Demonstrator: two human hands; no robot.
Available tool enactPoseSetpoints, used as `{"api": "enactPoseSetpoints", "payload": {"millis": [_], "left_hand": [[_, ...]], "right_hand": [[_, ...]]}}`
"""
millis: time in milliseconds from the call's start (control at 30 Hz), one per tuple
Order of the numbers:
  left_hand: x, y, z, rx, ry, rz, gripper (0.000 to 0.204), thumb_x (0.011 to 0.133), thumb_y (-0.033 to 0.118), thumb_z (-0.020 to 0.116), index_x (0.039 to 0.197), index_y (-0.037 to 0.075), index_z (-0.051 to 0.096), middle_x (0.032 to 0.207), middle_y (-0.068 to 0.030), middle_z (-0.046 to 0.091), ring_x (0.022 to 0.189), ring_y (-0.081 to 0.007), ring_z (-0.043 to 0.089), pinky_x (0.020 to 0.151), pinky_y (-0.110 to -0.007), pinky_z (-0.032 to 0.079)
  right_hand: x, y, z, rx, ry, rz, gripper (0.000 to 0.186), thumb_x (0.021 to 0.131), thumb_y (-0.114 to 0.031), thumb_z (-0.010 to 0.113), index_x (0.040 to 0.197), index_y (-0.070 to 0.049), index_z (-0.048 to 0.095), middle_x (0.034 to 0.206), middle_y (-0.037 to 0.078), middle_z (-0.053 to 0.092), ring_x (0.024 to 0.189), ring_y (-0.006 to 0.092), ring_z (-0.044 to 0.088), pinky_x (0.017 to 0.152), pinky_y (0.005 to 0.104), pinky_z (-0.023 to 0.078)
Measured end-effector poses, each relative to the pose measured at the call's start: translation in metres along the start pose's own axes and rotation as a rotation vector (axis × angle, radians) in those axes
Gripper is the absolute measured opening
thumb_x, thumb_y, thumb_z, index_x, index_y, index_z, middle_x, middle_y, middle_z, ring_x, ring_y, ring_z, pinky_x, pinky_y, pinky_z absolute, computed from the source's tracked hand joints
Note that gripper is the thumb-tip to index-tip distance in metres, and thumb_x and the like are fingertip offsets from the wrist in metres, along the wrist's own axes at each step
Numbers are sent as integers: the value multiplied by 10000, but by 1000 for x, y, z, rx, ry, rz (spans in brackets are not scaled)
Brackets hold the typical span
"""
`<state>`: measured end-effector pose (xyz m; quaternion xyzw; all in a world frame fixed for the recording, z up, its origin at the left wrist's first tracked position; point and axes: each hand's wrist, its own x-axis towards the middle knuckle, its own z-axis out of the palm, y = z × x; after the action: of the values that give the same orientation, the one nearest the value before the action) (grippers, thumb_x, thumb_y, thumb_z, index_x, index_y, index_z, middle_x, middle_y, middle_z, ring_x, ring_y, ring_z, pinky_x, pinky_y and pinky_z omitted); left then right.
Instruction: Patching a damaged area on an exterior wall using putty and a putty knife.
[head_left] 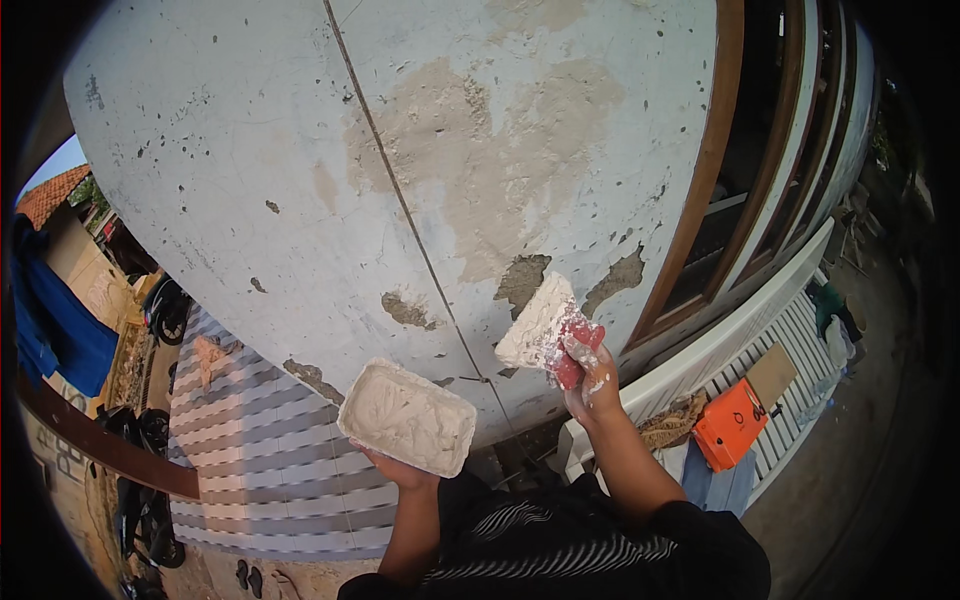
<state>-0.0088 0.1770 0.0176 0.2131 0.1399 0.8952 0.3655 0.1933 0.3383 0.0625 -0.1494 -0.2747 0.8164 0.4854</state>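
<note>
My left hand (400, 470) holds a rectangular tub (352, 428) from below, its fingers mostly hidden under it. Pale, creamy putty (410, 408) fills the tub. In my right hand (594, 385), smeared with white, is a putty knife (563, 352) with a red handle. Its broad blade is coated in the same pale putty and points up toward the wall. Ahead stands a whitish wall (240, 150) with flaked spots and beige filled areas (490, 170). Just behind the blade lies a bare grey patch (522, 282); contact between blade and wall cannot be made out.
A thin cord (385, 160) runs down the wall. Brown-framed windows (740, 200) are at the right, above a white slatted bench (790, 350) bearing an orange box (730, 425) and cloths. Striped tiles (280, 480) cover the floor at left; motorbikes (150, 430) stand beyond.
</note>
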Motion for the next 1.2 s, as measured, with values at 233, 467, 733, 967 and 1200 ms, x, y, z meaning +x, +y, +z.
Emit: {"api": "enactPoseSetpoints", "payload": {"millis": [233,467,733,967,1200], "left_hand": [[-11,3,-8,6,64,-14,771,923,707,381,1505,202,344,1517,-70,401,1343,-353,443,1081,-580,390],[-17,7,-8,37,83,-22,764,919,708,391,1491,202,363,1500,-74,421,1330,-352,456,1069,-576,404],[-22,14,-10,9,121,-6,774,915,722,386,1487,201,365,1487,-75,433,1318,-344,470,1059,-575,416],[-24,20,-16,74,138,30,759,928,715,361,1485,199,363,1482,-75,434,1312,-340,475,1050,-565,431],[-25,22,-14,85,134,34,754,933,714,351,1484,199,366,1480,-72,436,1311,-340,476,1050,-565,431]], "right_hand": [[19,-9,-12,-176,169,-249,281,924,-50,624,1197,-40,562,1043,34,629,901,152,629,730,300,508],[35,-2,9,-583,166,-485,172,952,-54,625,1107,18,607,989,53,669,864,108,625,773,268,505],[53,2,27,-834,86,-721,123,914,-54,639,995,38,632,836,76,686,719,117,609,666,279,487],[51,12,40,-1124,69,-864,160,848,-26,639,982,55,606,859,182,629,756,303,628,705,358,511],[46,32,50,-1428,-90,-1196,352,675,24,705,1020,22,633,956,188,620,849,388,612,728,435,519]]}}
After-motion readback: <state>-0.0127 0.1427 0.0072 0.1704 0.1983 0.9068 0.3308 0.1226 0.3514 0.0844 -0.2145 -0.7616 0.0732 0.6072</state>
